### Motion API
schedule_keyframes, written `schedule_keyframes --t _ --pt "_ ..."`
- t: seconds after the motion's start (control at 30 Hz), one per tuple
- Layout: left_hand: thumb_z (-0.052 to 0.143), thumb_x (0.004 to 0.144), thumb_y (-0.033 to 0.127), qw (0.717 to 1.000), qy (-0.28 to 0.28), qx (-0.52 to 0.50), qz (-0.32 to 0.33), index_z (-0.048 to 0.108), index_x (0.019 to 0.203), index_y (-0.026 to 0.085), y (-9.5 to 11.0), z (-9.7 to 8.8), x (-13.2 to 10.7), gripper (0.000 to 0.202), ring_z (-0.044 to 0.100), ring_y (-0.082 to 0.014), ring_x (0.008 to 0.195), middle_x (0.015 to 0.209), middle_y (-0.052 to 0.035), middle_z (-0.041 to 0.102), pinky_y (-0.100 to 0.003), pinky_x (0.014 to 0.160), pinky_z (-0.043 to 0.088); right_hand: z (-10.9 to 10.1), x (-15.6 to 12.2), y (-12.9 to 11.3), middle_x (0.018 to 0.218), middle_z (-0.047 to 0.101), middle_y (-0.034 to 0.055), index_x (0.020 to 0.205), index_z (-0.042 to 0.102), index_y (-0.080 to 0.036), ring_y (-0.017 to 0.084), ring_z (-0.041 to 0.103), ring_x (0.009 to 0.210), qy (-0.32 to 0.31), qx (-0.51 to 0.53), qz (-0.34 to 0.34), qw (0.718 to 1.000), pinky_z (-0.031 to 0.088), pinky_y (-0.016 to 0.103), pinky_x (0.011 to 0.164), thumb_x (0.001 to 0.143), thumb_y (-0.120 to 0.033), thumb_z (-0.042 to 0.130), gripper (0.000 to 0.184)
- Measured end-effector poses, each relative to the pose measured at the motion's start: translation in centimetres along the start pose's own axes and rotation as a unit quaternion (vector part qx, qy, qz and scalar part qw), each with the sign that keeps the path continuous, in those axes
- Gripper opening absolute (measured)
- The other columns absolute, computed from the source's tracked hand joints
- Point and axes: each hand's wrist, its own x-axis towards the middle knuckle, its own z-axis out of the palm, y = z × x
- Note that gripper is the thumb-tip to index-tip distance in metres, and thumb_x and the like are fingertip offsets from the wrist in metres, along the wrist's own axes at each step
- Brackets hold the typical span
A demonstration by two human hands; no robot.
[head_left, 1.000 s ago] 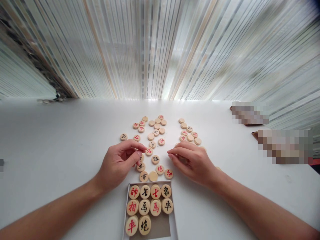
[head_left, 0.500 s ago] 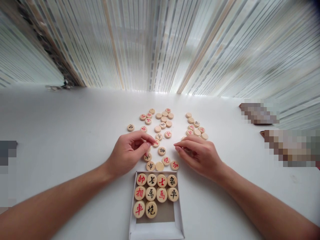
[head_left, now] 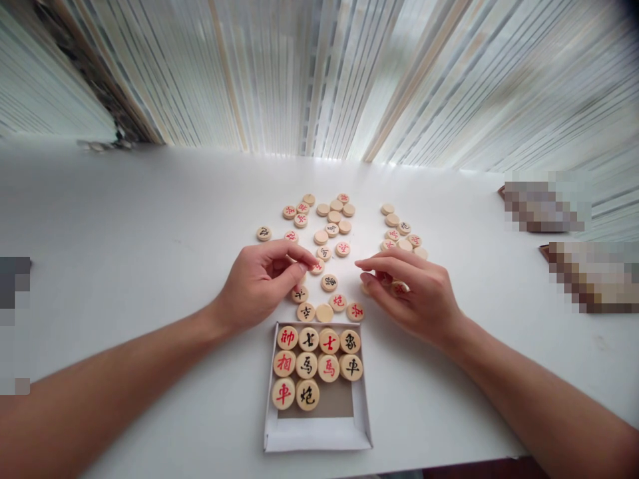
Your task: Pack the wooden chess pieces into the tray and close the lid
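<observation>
My left hand (head_left: 267, 276) hovers low over loose Chinese chess pieces, fingers loosely curled. Its thumb and index tips lie close together with a small gap, beside a red-marked chess piece (head_left: 317, 267); whether they touch it I cannot tell. Over the right-hand group is my right hand (head_left: 412, 286), thumb and index finger apart with no piece between them. Another red-marked piece (head_left: 400, 288) shows partly beneath its palm. Between the hands lies a black-marked piece (head_left: 329, 283). Nearer me, a shallow white box (head_left: 319, 432) holds rows of face-up pieces (head_left: 306, 365).
Scattered pieces (head_left: 334, 217), some face down, spread across the white table (head_left: 150, 219). A striped curtain (head_left: 279, 80) hangs along the far edge. Two blurred-out objects (head_left: 544, 206) lie at right and a dark one (head_left: 14, 283) at left. The table's front edge shows lower right.
The view has tilted down, so everything sits higher and the table's front edge shows. My right thumb has parted from the index finger, uncovering pieces beneath. The box's contents look the same.
</observation>
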Motion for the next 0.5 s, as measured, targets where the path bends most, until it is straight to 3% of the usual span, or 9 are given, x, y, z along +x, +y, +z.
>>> schedule_keyframes --t 0.5 --pt "0.068 0.089 0.017 1.000 -0.001 0.006 0.007 0.080 0.088 0.016 -0.05 0.27 -0.04 0.012 0.062 -0.0114 0.059 0.085 -0.0050 0.076 -0.023 0.053 0.053 -0.30 -0.26 -0.14 0.090 0.076 0.0064 0.103 0.076 -0.022 0.012 0.060 0.057 -0.021 -0.016 -0.002 1.000 0.045 0.027 0.047 0.096 -0.012 0.068 0.015"
